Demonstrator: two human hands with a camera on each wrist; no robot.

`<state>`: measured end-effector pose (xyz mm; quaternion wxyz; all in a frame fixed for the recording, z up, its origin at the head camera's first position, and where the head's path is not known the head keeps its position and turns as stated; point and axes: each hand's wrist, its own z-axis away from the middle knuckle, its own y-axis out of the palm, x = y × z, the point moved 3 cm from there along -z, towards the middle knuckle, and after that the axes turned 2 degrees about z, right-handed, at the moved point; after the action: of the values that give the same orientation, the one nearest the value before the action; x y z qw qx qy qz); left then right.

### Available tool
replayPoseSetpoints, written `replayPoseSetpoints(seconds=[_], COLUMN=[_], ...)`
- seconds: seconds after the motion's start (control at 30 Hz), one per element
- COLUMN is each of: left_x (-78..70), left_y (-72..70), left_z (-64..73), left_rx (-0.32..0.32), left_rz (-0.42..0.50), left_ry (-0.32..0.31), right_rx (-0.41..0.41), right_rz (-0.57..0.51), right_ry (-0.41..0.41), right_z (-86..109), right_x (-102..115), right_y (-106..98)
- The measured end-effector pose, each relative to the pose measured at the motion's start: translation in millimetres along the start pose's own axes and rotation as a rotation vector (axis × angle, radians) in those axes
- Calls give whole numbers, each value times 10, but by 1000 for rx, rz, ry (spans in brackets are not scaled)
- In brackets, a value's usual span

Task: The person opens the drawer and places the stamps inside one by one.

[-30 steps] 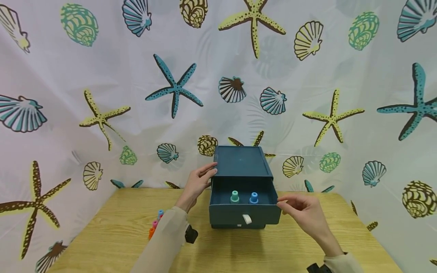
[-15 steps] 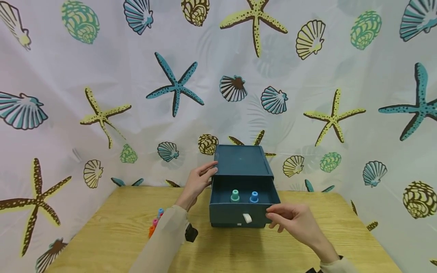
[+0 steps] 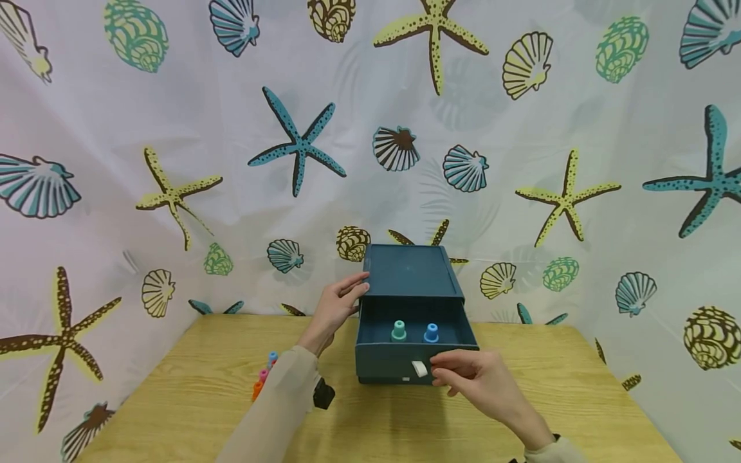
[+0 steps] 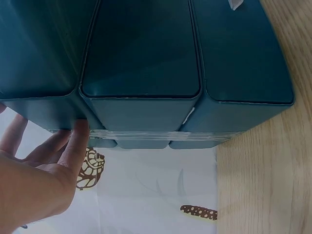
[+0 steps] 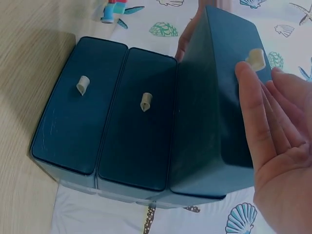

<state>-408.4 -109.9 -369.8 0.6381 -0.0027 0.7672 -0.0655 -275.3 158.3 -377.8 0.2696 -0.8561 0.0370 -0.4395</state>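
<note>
A dark teal drawer cabinet (image 3: 408, 270) stands on the table, its top drawer (image 3: 384, 361) pulled out. Inside that drawer are a green peg-like piece (image 3: 398, 332) and a blue one (image 3: 431, 333). My left hand (image 3: 334, 312) rests against the cabinet's left side near the top, fingers extended, as the left wrist view also shows. My right hand (image 3: 483, 389) is at the drawer front, its fingertips beside the white pull tab (image 3: 419, 368). In the right wrist view a fingertip (image 5: 242, 70) is right by the tab; no grip on it shows.
Several colourful small pieces (image 3: 264, 376) stand on the wooden table (image 3: 220, 350) left of the cabinet, partly behind my left sleeve. Two lower drawers (image 5: 139, 122) are closed, each with a white tab. A shell-patterned curtain (image 3: 370, 199) hangs behind and at both sides.
My right hand has moved left along the drawer front, from its right corner to the white tab. My left hand and the pulled-out drawer look about the same.
</note>
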Motion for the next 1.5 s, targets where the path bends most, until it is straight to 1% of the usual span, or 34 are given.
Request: replayPoseSetpoints(seconds=[0.23, 0.37, 0.47, 0.63, 0.83, 0.97, 1.07, 1.17, 1.3, 1.5], left_x=[4, -3, -6, -8, -1, -1, 2, -3, -15, -1], left_y=[24, 34, 32, 27, 32, 30, 27, 25, 15, -5], left_z=[0, 6, 11, 6, 5, 2, 3, -2, -12, -17], left_rx=[1, 6, 0, 1, 3, 6, 15, 24, 43, 50], left_rz=[-8, -4, 5, 14, 15, 14, 12, 18, 27, 37], left_ry=[8, 8, 3, -1, -13, -6, 0, -11, -15, -15], right_rx=[33, 36, 41, 27, 4, -12, -17, -21, -20, -20], right_rz=[-18, -29, -46, -43, 2, 24, 12, -19, -40, -38], right_ry=[58, 60, 41, 40, 50, 56, 78, 91, 89, 94], right_z=[-23, -28, -31, -47, -78, -109, -124, -138, -170, -231], right_x=[-11, -31, -38, -45, -59, -60, -64, -69, -82, -109], right_y=[80, 115, 135, 150, 163, 166, 167, 153, 132, 130])
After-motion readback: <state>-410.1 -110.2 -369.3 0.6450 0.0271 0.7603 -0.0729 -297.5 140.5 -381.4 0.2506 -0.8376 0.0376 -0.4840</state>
